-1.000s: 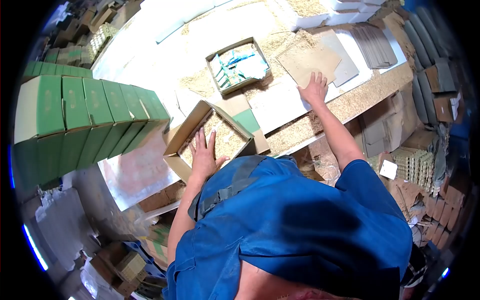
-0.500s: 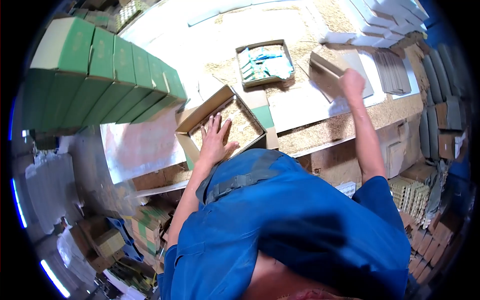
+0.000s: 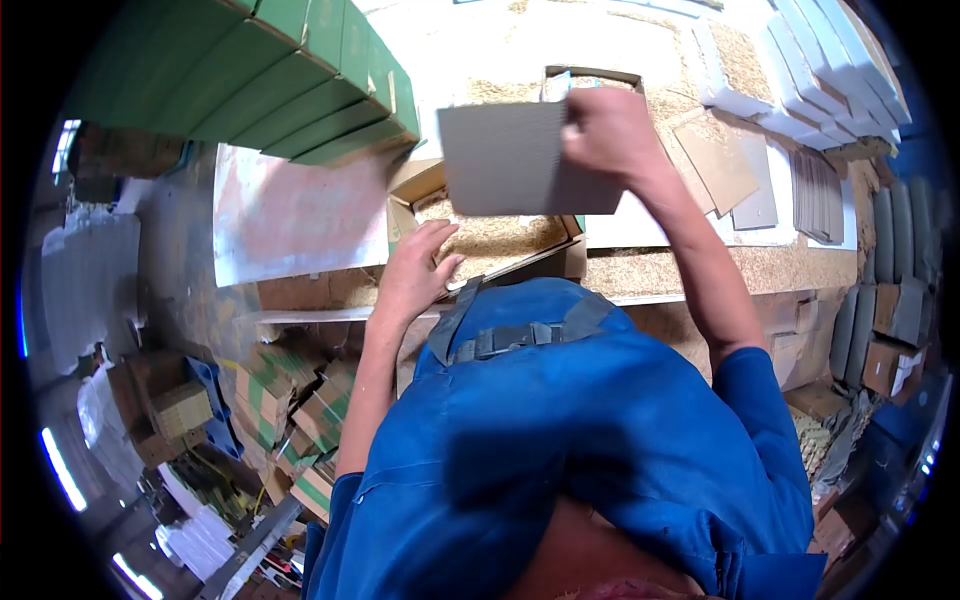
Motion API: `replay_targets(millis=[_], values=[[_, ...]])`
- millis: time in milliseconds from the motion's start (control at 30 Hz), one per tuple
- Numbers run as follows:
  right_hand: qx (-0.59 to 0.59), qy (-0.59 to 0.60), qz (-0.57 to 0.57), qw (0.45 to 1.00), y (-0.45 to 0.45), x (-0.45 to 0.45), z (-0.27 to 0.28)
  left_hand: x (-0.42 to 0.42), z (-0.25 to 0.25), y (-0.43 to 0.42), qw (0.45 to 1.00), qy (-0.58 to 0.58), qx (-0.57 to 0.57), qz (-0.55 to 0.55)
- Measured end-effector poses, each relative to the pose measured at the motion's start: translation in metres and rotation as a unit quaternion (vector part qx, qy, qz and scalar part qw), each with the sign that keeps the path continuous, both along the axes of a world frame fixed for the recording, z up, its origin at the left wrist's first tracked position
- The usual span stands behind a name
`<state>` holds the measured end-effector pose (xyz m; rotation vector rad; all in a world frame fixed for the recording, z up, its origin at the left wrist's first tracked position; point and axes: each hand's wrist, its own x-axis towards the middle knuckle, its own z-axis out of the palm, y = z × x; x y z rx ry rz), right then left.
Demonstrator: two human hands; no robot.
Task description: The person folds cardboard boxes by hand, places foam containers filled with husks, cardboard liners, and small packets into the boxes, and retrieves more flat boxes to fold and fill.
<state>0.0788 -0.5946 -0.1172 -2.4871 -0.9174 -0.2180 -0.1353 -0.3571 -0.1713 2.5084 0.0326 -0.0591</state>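
Observation:
My right hand (image 3: 612, 138) is closed on the right edge of a grey-brown cardboard sheet (image 3: 505, 160), raised above an open cardboard box (image 3: 415, 185). The sheet hides part of the box. Wood shavings (image 3: 500, 240) cover the inside of the box. At its near left corner is my left hand (image 3: 412, 268), fingers extended and thumb apart, with nothing seen in it. Behind the sheet and my right hand stands a second open box (image 3: 610, 75), mostly hidden, with a bit of blue and white packaging showing.
Green boxes (image 3: 330, 70) stand in a row at the left of the table. Flat cardboard sheets (image 3: 715, 165) and a stack of thin dividers (image 3: 818, 195) lie to the right. White foam trays (image 3: 810, 60) are piled at the back right. Shavings are scattered over the table (image 3: 300, 215).
My right hand has swung left from the cardboard pile, bringing a sheet over the box. My left hand has drawn back from the shavings to the box's near left corner. The view has shifted.

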Motion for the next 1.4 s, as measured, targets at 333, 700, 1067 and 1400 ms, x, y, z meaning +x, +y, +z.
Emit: replay_targets(millis=[333, 700, 1067, 1400], values=[[-0.162, 0.049, 0.159, 0.973, 0.118, -0.037, -0.134, -0.017, 0.015, 0.016, 0.999, -0.018, 0.003, 0.05], [0.14, -0.036, 0.061, 0.988, 0.022, -0.028, -0.106, 0.042, -0.06, -0.019, 0.971, 0.104, 0.157, -0.145], [-0.082, 0.1, -0.205, 0.97, -0.105, 0.084, -0.195, 0.05, -0.052, -0.032, 0.963, 0.152, 0.188, -0.117], [-0.007, 0.118, -0.095, 0.988, -0.109, 0.096, -0.206, 0.049, -0.046, -0.042, 0.965, 0.169, 0.192, -0.063]])
